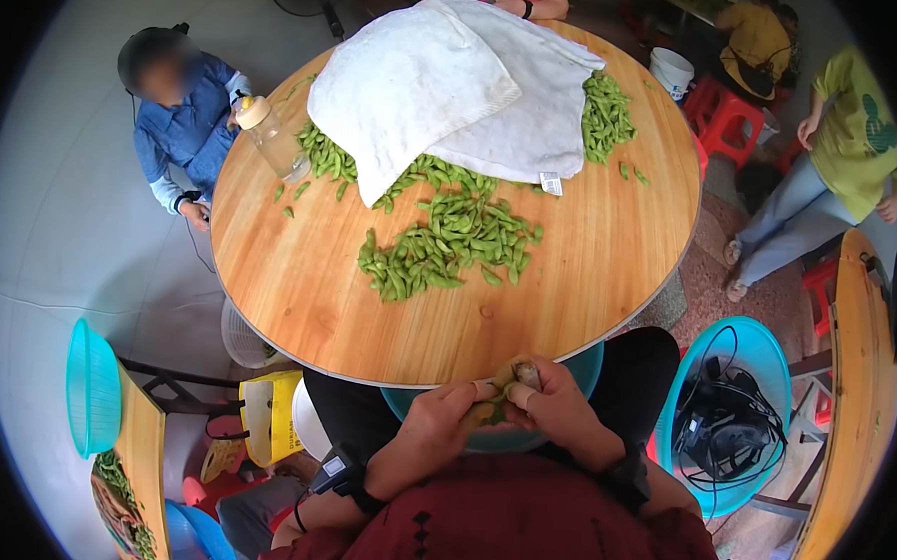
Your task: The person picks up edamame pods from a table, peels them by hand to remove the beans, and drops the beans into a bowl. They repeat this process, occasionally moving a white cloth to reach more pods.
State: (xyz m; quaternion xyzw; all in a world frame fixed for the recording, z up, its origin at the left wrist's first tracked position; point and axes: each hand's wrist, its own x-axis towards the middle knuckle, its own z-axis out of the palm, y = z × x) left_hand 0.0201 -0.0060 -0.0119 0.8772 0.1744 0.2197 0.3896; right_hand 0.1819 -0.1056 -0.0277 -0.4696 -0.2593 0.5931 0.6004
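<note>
Over a teal basin in my lap, my left hand and my right hand meet at the near edge of the table. The fingers of both are closed around a green edamame pod, which they partly hide. Some fingertips have yellowish coverings. A loose heap of edamame pods lies on the round wooden table in front of my hands. More pods stick out from under white cloths farther back.
A clear bottle stands at the table's left edge, near a person in blue. Another person in red sits opposite. On my right, a blue basket holds a black bag and cables. A person in green stands beyond red stools.
</note>
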